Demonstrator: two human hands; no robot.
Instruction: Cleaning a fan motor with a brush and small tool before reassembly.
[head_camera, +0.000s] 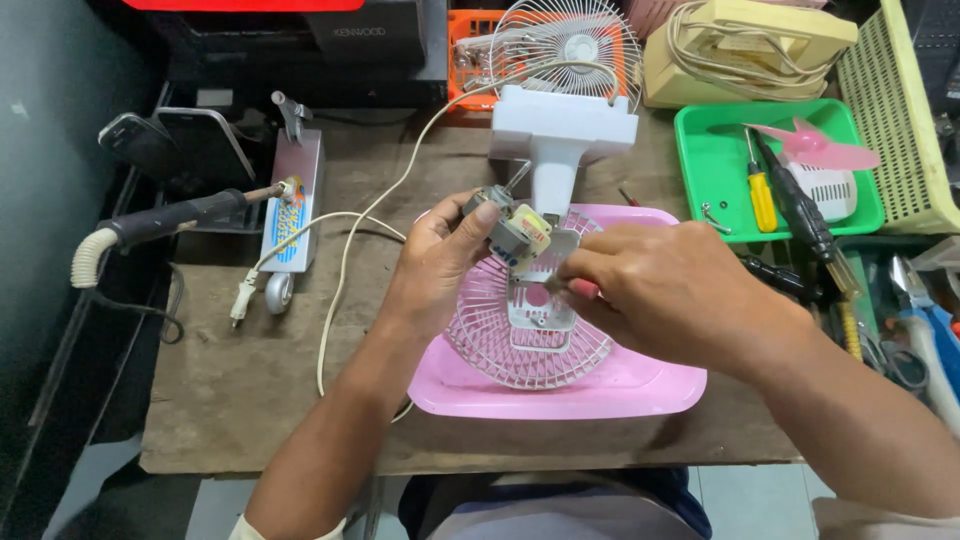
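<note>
Fan motor (510, 232), the little one with the metal frame and bits of yellow and blue on it, was up in the person's left hand (440, 262), held just above the pink fan grille (520, 325) that lay in a pink tray (640, 385) mid-table.

Going from the left: a soldering iron (165, 222) with a dark handle sat off the table edge on a stand, next to a couple of dark phones (185, 145). Beside that was a small white and blue stand (292, 205) with a clip on top, and a white power cord (345, 260) with its plug lying near it, looping across the brown tabletop (230, 380) toward the fan.

The left hand's fingers were curled around the motor, gripping it from the side. Behind it stood the white fan base (562, 135), with a white wire guard (570, 45) further back.

The right hand (665, 290) was closed on a tool with a pinkish handle (583, 289), tip pointing at the motor; I couldn't make out the tip itself.

Off to the right was a green tray (705, 150) holding a yellow-handled screwdriver (762, 195), a pink fan blade (825, 148) and a white housing piece (835, 190). Pliers and cutters (925, 320) lay at the far right.
</note>
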